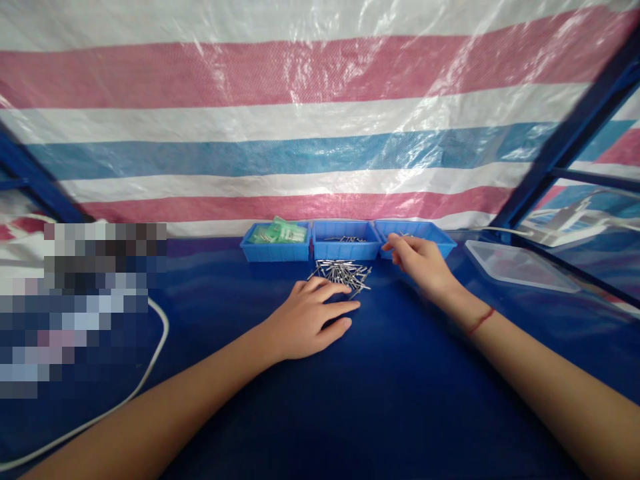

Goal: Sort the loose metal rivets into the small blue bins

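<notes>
My left hand (pixel 316 318) lies low over the blue table with its fingers spread. Its fingertips touch or nearly touch the near edge of a loose pile of thin metal pins that look like pop rivets (pixel 340 271). Over the front of the right blue bin (pixel 443 250), my right hand (pixel 423 263) has its fingers drawn together in a pinch; anything between them is too small to make out. A few metal pieces show inside that bin behind the fingers. The middle blue bin (pixel 345 251) holds more of the thin pins.
At the left of the row, another blue bin (pixel 277 253) contains green plastic bags (pixel 280 231). A clear plastic lid (pixel 517 265) lies at right, near a white device (pixel 565 220). A white cable (pixel 163 327) curves along the left. Striped sheeting (pixel 300 160) hangs behind.
</notes>
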`<state>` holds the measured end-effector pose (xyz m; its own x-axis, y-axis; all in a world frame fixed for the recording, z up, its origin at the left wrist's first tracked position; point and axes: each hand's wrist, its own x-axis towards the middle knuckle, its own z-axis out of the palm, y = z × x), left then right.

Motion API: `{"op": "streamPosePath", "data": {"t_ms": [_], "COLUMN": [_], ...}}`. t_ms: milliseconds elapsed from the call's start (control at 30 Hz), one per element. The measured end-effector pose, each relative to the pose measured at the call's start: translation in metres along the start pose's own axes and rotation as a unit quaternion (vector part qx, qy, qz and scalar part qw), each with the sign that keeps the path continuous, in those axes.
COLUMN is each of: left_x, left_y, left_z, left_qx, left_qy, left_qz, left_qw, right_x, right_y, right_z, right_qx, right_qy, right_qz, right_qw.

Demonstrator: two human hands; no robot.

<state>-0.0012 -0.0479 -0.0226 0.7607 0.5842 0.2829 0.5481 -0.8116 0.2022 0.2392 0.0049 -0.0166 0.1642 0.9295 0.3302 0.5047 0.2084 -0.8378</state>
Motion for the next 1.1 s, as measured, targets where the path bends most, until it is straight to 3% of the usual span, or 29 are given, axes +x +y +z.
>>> {"op": "streamPosePath", "data": {"t_ms": [267, 433, 567, 700, 900, 1100], "left_x": [0.000, 0.001, 0.002, 0.002, 0.002, 0.002], "left_y": [0.001, -0.005, -0.011, -0.010, -0.007, -0.007], "left_z": [0.003, 0.008, 0.011, 0.008, 0.006, 0.001], "left_qx": [0.033, 0.004, -0.031, -0.063, -0.170, -0.188], "left_qy": [0.018, 0.075, 0.111, 0.129, 0.200, 0.191], "left_qz": [-0.017, -0.036, -0.047, -0.055, -0.118, -0.126], "left_qw": [0.999, 0.997, 0.992, 0.988, 0.958, 0.955], "right_x": [-0.023, -0.035, -0.042, -0.046, -0.052, -0.056], "right_y": [-0.018, -0.024, -0.024, -0.022, -0.029, -0.034], "right_z": [0.011, 0.015, 0.021, 0.028, 0.032, 0.034], "right_qx": [-0.101, -0.155, -0.191, -0.162, -0.063, -0.029], "right_qy": [-0.100, -0.218, -0.263, -0.271, -0.243, -0.235], "right_qz": [-0.107, -0.226, -0.277, -0.285, -0.246, -0.213], "right_qw": [0.984, 0.937, 0.904, 0.905, 0.936, 0.948]}}
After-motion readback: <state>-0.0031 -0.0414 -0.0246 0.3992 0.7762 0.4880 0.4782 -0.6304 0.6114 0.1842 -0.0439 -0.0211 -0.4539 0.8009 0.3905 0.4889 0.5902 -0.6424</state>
